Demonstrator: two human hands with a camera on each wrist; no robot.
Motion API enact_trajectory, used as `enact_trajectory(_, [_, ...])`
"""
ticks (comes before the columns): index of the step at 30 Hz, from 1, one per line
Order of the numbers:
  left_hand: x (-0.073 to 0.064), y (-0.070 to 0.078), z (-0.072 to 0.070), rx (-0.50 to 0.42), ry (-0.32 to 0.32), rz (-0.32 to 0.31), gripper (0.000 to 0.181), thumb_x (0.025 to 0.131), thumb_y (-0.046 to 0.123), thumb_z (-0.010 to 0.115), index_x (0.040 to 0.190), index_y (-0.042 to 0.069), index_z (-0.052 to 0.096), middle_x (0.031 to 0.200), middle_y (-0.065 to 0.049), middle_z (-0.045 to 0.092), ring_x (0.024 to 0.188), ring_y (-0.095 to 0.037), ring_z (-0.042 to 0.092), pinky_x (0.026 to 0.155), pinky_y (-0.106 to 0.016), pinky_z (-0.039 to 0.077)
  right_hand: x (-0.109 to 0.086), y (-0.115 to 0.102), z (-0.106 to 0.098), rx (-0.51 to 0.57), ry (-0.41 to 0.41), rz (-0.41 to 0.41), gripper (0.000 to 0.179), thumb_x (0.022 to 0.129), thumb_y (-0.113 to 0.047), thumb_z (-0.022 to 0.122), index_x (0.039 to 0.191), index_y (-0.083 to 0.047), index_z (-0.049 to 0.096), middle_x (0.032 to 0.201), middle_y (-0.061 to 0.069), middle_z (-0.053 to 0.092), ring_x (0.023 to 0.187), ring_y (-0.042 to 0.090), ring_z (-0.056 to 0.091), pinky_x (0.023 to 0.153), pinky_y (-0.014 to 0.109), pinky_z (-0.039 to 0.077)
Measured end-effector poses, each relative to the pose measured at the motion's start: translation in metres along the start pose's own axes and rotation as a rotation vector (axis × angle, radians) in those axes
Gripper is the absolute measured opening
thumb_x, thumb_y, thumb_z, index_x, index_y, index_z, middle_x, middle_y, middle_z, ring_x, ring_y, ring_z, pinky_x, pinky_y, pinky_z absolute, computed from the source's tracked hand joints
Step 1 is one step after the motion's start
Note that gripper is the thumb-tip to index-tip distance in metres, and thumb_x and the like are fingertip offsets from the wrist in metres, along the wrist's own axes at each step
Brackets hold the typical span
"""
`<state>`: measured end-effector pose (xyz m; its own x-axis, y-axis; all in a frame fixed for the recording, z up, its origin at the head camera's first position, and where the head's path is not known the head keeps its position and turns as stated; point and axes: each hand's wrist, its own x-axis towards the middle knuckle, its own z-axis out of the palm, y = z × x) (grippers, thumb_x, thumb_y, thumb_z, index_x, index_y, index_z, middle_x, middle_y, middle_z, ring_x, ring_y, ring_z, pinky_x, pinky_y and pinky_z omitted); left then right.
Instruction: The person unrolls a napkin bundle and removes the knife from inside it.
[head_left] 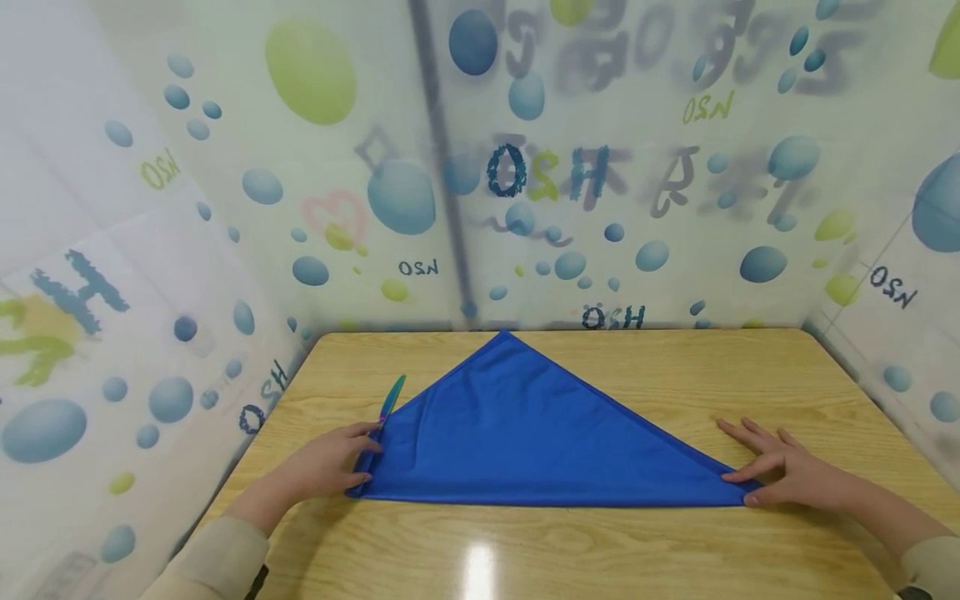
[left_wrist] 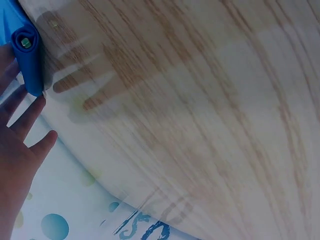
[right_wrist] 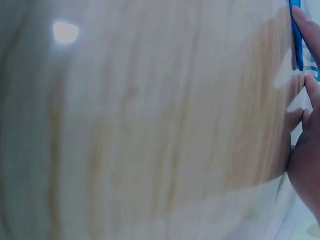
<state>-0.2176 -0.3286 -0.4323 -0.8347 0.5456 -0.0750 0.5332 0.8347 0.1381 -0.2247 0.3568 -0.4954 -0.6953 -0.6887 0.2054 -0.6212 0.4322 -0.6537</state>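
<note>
A blue cloth (head_left: 517, 433) lies folded into a triangle, its point toward the back wall and its long edge nearest me. Its left end is rolled up around a rainbow-coloured knife (head_left: 392, 397), whose blade sticks out past the top of the roll. In the left wrist view the roll's coiled end (left_wrist: 25, 42) shows a small shiny tip at its centre. My left hand (head_left: 330, 462) lies against this roll with fingers loosely extended. At the cloth's right corner my right hand (head_left: 798, 477) rests with spread fingers, index finger and thumb touching the tip.
The wooden table (head_left: 585, 550) extends on all sides of the cloth. Behind it and at both sides hang pale curtains (head_left: 645, 225) printed with blue and green dots and lettering. Light glares off the table's front.
</note>
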Motion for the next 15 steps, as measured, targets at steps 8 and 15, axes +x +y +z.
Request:
enact_trajectory(8, [-0.004,0.0027,-0.0057,0.068,0.042,0.011,0.032,0.081,0.026,0.08,0.107,0.008,0.074,0.12,-0.012,0.056,0.103,-0.031,0.057,0.086,-0.048,0.048,-0.0006,-0.0005,0.0006,0.016,-0.002,0.013,0.036,0.083,-0.006,0.074,0.113,-0.024,0.075,0.157,-0.025,0.013,0.138,-0.011,-0.014,0.097,0.014,-0.025])
enact_trajectory(15, [-0.005,0.0015,-0.0087,0.11,0.062,0.041,0.032,0.079,0.028,0.081,0.105,0.009,0.075,0.093,0.001,0.057,0.08,-0.016,0.054,0.07,-0.038,0.048,-0.0001,0.001,-0.0003,0.014,0.003,-0.001,0.036,0.082,-0.005,0.074,0.113,-0.024,0.075,0.157,-0.024,0.013,0.138,-0.011,-0.013,0.097,0.014,-0.022])
